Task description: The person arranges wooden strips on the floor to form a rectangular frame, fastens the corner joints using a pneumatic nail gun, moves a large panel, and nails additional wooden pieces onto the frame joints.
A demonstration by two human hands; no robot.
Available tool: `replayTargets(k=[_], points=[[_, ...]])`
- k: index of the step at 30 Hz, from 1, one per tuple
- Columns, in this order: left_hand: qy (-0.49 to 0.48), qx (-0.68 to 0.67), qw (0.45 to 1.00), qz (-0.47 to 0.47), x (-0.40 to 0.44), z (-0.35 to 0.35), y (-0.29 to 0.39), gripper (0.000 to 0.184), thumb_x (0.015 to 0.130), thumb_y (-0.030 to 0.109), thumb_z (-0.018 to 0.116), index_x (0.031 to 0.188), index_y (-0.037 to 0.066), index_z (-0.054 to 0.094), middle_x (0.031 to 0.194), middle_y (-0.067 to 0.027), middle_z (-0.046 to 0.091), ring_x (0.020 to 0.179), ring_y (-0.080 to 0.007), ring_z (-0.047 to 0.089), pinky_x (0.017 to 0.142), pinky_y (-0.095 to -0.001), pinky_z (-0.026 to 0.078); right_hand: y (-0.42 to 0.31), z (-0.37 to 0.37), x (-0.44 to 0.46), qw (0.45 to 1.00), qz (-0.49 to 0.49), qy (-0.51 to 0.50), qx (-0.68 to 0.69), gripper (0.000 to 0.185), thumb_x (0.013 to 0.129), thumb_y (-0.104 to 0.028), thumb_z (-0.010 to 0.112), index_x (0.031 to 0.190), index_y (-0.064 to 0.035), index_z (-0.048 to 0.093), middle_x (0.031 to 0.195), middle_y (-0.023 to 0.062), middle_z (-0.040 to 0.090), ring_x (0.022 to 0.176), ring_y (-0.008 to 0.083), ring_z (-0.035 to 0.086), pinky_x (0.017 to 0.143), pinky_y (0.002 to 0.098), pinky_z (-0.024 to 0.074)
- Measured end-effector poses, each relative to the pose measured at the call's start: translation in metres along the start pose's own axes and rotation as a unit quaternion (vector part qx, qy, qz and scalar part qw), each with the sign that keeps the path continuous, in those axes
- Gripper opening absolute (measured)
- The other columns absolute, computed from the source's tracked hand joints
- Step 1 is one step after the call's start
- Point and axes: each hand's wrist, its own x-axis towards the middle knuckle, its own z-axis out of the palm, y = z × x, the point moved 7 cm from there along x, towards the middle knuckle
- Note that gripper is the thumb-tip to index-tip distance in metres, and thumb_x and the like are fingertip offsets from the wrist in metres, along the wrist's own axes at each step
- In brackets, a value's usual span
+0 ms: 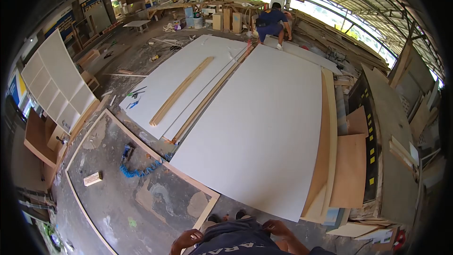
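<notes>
My left hand (189,237) is at the left side of my dark shirt (236,239), its fingers curled in. On the other side, my right hand (276,228) lies against the shirt, also with curled fingers. Whatever the fingers may hold is too small or hidden to make out. A large white panel (264,127) lies flat just in front of my feet. Left of it, a second white panel (188,73) bears a bundle of wooden strips (181,92). A longer wooden strip (212,92) runs along the gap between the panels.
A wooden frame (155,158) lies on the floor at left, around a nail gun (127,152) with a coiled blue hose (137,172) and a wood block (93,178). A co-worker (271,23) crouches at the far end. Boards (349,170) stand at right.
</notes>
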Motion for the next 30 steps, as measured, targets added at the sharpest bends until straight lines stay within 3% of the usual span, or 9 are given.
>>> replayTargets(k=[4,7,11,16,20,22,27,29,30], points=[[-0.022,-0.01,1.0,-0.002,-0.011,0.007,0.004,0.031,0.078,0.019,0.076,0.105,0.006,0.069,0.089,-0.0052,0.069,0.081,-0.0157,0.064,0.076,-0.0288,0.052,-0.007,-0.005,0.011,0.992,-0.052,-0.112,-0.005,0.023,0.086,-0.023,0.072,0.101,-0.0062,0.073,0.092,0.0096,0.073,0.083,0.0205,0.07,0.077,0.0333,0.0552],[-0.027,0.027,0.999,-0.021,-0.02,0.003,0.009,0.036,0.074,0.024,0.077,0.106,0.008,0.07,0.089,-0.0068,0.068,0.082,-0.0206,0.063,0.077,-0.0334,0.051,-0.02,-0.003,0.018,0.984,0.014,-0.177,0.029,0.019,0.087,-0.016,0.072,0.102,-0.0039,0.073,0.092,0.0083,0.073,0.085,0.0186,0.069,0.08,0.034,0.0551],[0.008,0.009,1.0,0.0,-0.045,-0.014,-0.006,0.034,0.074,0.022,0.076,0.104,0.007,0.07,0.09,-0.0083,0.069,0.083,-0.0223,0.064,0.077,-0.0341,0.052,-0.071,0.017,0.035,0.967,0.008,-0.239,-0.087,0.021,0.087,-0.019,0.07,0.102,-0.0035,0.073,0.093,0.0083,0.074,0.086,0.0182,0.069,0.083,0.034,0.0542],[0.058,-0.079,0.995,0.013,-0.103,-0.063,-0.056,0.037,0.075,0.018,0.077,0.108,0.004,0.069,0.098,-0.0107,0.07,0.09,-0.0219,0.066,0.081,-0.0342,0.052,-0.111,0.085,0.069,0.945,-0.003,-0.312,-0.097,0.024,0.084,-0.016,0.071,0.106,-0.0059,0.072,0.099,0.0076,0.073,0.093,0.019,0.068,0.086,0.0349,0.0527],[0.111,-0.109,0.988,0.005,-0.162,-0.101,-0.087,0.038,0.075,0.015,0.079,0.11,0.005,0.07,0.103,-0.0102,0.069,0.093,-0.0214,0.066,0.084,-0.0339,0.052,-0.181,0.142,0.077,0.965,-0.056,-0.23,-0.113,0.023,0.081,-0.013,0.071,0.102,-0.0053,0.071,0.091,0.0098,0.072,0.086,0.0205,0.069,0.077,0.0335,0.055],[0.136,-0.085,0.987,-0.01,-0.19,-0.121,-0.101,0.038,0.075,0.006,0.075,0.112,0.004,0.068,0.101,-0.0079,0.07,0.092,-0.019,0.066,0.081,-0.0339,0.054,-0.209,0.161,0.091,0.983,-0.118,-0.119,-0.08,0.021,0.078,-0.011,0.072,0.097,-0.0029,0.069,0.086,0.0104,0.07,0.082,0.0188,0.069,0.074,0.0318,0.0552],[0.087,-0.058,0.989,-0.106,-0.25,-0.124,-0.159,0.046,0.067,0.017,0.08,0.109,0.003,0.067,0.097,-0.0105,0.07,0.091,-0.0216,0.067,0.083,-0.0351,0.054,-0.241,0.211,0.09,0.975,-0.083,-0.169,-0.122,0.021,0.075,-0.012,0.075,0.093,-0.0035,0.066,0.088,0.0078,0.069,0.081,0.0187,0.067,0.074,0.0312,0.0535],[0.087,-0.084,0.986,-0.115,-0.263,-0.123,-0.161,0.054,0.067,0.019,0.081,0.115,0.002,0.061,0.103,-0.0116,0.068,0.094,-0.0222,0.066,0.083,-0.0355,0.053,-0.266,0.234,0.078,0.921,-0.205,-0.266,-0.198,0.031,0.072,-0.013,0.079,0.097,-0.0049,0.063,0.086,0.0061,0.067,0.076,0.0194,0.065,0.072,0.0307,0.0532],[0.091,-0.109,0.982,-0.12,-0.268,-0.12,-0.165,0.058,0.068,0.019,0.082,0.118,0.002,0.058,0.105,-0.0121,0.066,0.095,-0.0225,0.065,0.083,-0.0358,0.053,-0.273,0.241,0.078,0.921,-0.202,-0.268,-0.2,0.031,0.072,-0.013,0.079,0.097,-0.0049,0.063,0.086,0.0061,0.067,0.076,0.0194,0.065,0.072,0.0307,0.0532]])
